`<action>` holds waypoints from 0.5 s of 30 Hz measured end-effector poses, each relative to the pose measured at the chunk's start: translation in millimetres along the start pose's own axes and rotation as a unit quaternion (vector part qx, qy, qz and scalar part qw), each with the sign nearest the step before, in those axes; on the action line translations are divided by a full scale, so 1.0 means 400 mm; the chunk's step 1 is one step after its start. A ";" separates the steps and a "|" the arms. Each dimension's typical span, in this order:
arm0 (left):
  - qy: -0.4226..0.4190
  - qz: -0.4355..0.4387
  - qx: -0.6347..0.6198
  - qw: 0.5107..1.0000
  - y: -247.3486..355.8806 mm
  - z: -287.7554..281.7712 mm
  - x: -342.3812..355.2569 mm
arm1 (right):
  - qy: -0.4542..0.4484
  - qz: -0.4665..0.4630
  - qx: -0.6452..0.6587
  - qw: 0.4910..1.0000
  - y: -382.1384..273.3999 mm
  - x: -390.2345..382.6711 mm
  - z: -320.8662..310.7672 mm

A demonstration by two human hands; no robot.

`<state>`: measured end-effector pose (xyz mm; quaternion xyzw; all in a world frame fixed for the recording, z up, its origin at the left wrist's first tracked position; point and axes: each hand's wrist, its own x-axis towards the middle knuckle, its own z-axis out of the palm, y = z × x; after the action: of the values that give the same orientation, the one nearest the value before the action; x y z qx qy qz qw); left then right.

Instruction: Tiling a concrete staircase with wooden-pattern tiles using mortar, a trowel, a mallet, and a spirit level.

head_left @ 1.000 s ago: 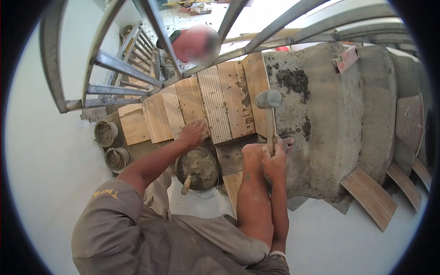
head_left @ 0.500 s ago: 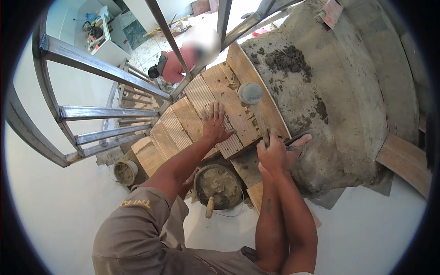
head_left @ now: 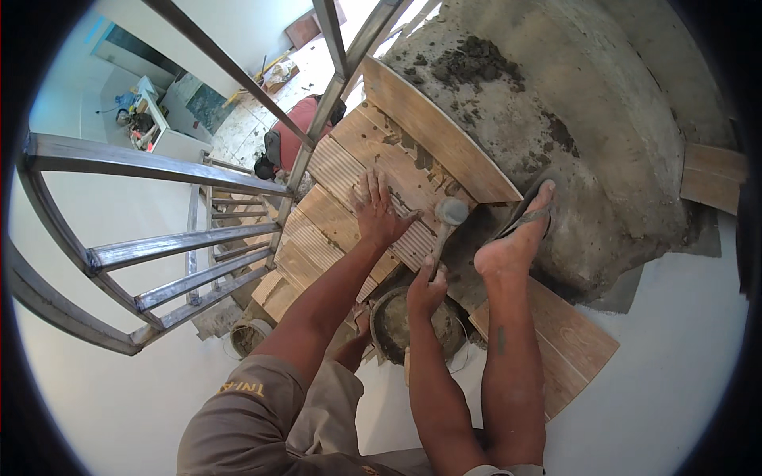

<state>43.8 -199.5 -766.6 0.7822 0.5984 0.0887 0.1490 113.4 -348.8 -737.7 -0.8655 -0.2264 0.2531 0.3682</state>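
Observation:
My left hand (head_left: 378,214) lies flat with fingers spread on the wood-look stair tread, over its ribbed strip (head_left: 340,165). In my right hand (head_left: 429,292) is the handle of a mallet (head_left: 452,211) with a round grey head. That head is over the right end of the tread, near the foot of an upright wood-look riser tile (head_left: 448,131); whether it touches the tread I cannot tell. Smears of wet mortar (head_left: 417,152) lie on the tread beside the riser. Below my right hand stands a dark bucket of mortar (head_left: 390,313), partly hidden by my forearm.
A metal railing (head_left: 190,242) runs along the left. Past it a person in a red top (head_left: 295,127) crouches lower down. My sandalled foot (head_left: 516,238) stands on the rough concrete step (head_left: 587,206), where mortar clumps (head_left: 476,59) lie. Loose tiles (head_left: 567,341) and a small bucket (head_left: 250,337) are nearby.
My right hand has drawn the mallet back toward me, its head now nearer the tread's right end. My left hand stays flat on the tread. The whole view has shifted.

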 end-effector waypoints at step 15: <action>-0.058 -0.012 0.026 0.998 0.036 0.013 0.005 | 0.029 0.051 0.030 0.998 0.002 -0.044 0.031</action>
<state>59.2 -201.5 -766.8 0.7823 0.6005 0.0255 0.1639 92.5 -353.0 -741.2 -0.8716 -0.1638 0.2527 0.3869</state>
